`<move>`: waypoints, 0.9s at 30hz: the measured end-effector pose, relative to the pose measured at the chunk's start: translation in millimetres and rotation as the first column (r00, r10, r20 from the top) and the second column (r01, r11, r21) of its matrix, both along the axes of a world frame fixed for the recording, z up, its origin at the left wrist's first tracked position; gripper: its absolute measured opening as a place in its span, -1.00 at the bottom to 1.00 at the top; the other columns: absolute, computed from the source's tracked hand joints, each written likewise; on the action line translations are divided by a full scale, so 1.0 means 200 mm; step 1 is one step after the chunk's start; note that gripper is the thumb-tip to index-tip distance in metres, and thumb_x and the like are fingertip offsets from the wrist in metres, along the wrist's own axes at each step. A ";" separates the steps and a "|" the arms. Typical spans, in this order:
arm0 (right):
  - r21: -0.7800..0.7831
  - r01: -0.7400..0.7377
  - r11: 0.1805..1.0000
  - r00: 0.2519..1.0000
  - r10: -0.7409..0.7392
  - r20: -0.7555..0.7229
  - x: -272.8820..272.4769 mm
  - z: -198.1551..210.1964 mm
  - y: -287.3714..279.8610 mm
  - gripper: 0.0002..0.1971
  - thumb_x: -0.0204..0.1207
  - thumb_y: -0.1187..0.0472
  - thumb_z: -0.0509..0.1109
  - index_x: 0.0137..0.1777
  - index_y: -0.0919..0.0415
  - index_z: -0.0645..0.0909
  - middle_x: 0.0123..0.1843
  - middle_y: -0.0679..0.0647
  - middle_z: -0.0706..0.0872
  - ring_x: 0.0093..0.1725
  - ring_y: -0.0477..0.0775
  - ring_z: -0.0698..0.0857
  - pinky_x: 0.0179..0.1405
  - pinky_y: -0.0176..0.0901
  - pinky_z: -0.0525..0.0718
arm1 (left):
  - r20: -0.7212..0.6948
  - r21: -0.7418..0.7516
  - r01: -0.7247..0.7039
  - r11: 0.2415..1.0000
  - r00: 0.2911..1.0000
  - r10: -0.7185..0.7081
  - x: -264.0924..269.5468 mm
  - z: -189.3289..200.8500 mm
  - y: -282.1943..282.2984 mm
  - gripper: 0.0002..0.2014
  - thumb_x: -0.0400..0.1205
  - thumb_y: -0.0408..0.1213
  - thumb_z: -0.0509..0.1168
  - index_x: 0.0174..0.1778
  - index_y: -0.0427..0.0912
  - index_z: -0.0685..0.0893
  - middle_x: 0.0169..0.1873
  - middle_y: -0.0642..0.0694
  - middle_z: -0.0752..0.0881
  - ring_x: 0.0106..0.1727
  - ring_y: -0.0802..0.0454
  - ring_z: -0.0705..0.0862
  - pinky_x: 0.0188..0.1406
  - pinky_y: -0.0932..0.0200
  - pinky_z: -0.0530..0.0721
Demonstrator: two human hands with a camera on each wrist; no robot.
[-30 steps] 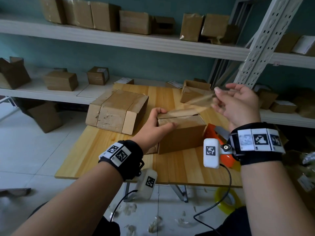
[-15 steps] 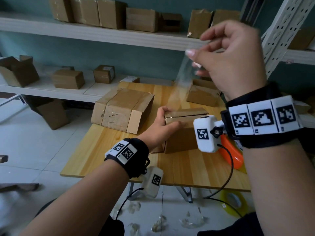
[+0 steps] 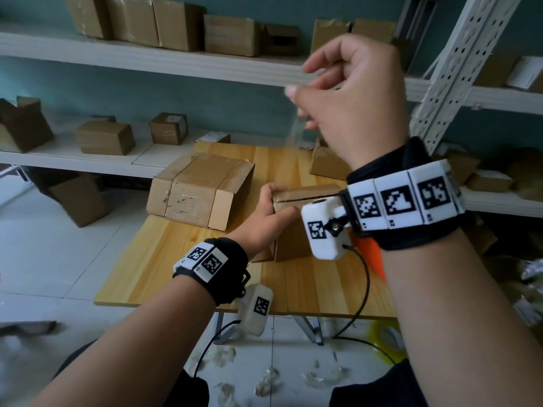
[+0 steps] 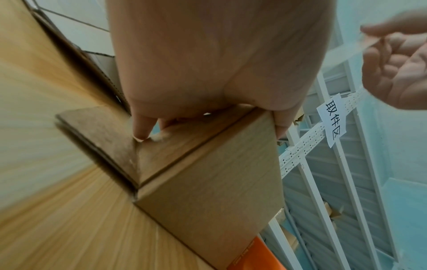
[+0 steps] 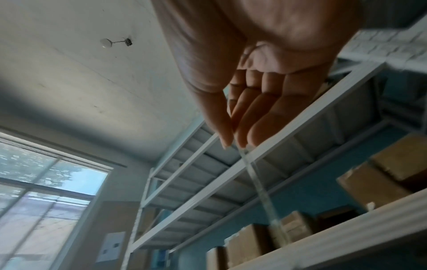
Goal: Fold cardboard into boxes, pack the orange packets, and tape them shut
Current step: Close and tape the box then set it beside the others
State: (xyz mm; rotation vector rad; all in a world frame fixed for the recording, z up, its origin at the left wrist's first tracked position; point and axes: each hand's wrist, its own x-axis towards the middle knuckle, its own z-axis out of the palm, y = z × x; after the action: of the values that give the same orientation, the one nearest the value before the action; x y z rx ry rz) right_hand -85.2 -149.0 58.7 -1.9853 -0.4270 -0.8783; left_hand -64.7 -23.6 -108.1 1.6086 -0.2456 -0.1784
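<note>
A worker's right hand point(image 3: 355, 95) pinches a clear tape strip point(image 3: 293, 133) overhead; beyond, the left hand point(image 3: 264, 218) clamps the small cardboard box point(image 3: 296, 230) on the wooden table point(image 3: 164, 254); slack tape could twist and stick to itself

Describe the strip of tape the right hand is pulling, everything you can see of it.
The tape is a clear, narrow, see-through strip, glossy like plastic. The right hand pinches its upper end between thumb and fingers, raised well above the table. From there it runs taut, slanting down toward the small box that the left hand grips at one top corner. Its lower end is hidden behind the right wrist, so where it attaches cannot be seen. Nothing else touches it.
</note>
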 end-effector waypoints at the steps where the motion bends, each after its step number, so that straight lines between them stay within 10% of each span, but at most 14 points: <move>1: 0.002 0.032 1.000 0.999 -0.031 -0.016 0.01 0.01 -0.05 -0.78 0.51 0.16 0.68 0.06 0.11 0.72 -0.22 -0.01 0.83 -0.24 -0.15 0.86 -0.12 -0.02 0.88 | -0.009 -0.008 0.002 1.000 1.000 -0.002 -0.01 0.01 0.00 -0.51 0.80 -0.24 0.38 0.54 0.06 0.28 0.25 -0.17 0.71 0.13 0.01 0.77 -0.14 0.37 0.75; 6: 0.043 0.182 0.982 0.969 -0.172 -0.179 0.05 -0.03 -0.29 -0.75 0.55 0.19 0.67 0.14 0.05 0.71 -0.15 0.01 0.85 -0.21 -0.22 0.87 -0.21 -0.17 0.89 | -0.014 0.046 0.023 0.999 1.000 -0.023 -0.01 0.02 0.00 -0.48 0.79 -0.09 0.39 0.55 0.14 0.24 0.39 -0.21 0.62 0.32 -0.17 0.73 0.30 -0.01 0.81; 15: 0.153 0.329 0.932 0.790 -0.183 -0.586 0.15 -0.23 -0.56 -0.73 0.56 0.30 0.65 0.19 0.17 0.69 -0.01 0.20 0.88 -0.26 -0.06 0.90 -0.34 -0.20 0.86 | -0.099 0.015 -0.007 1.000 0.995 0.008 -0.01 0.04 -0.01 -0.52 0.79 -0.11 0.39 0.54 0.16 0.30 0.35 -0.14 0.54 0.22 -0.11 0.68 -0.08 0.20 0.73; 27: -0.006 0.030 1.000 0.994 -0.031 -0.105 -0.12 0.05 -0.03 -0.73 0.55 0.22 0.68 0.11 0.19 0.65 -0.18 0.06 0.83 -0.33 -0.13 0.87 -0.33 -0.21 0.86 | -0.068 -0.028 -0.014 0.999 0.998 0.012 0.02 -0.01 -0.03 -0.53 0.75 -0.13 0.45 0.43 0.23 0.33 0.33 -0.20 0.66 0.24 -0.10 0.75 -0.05 0.23 0.79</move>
State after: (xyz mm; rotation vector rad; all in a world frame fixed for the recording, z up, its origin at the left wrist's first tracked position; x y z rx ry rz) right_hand -110.1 -155.8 68.4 -2.0369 -0.3392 -0.7877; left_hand -60.5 -28.9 -110.5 1.5722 -0.1841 -0.2183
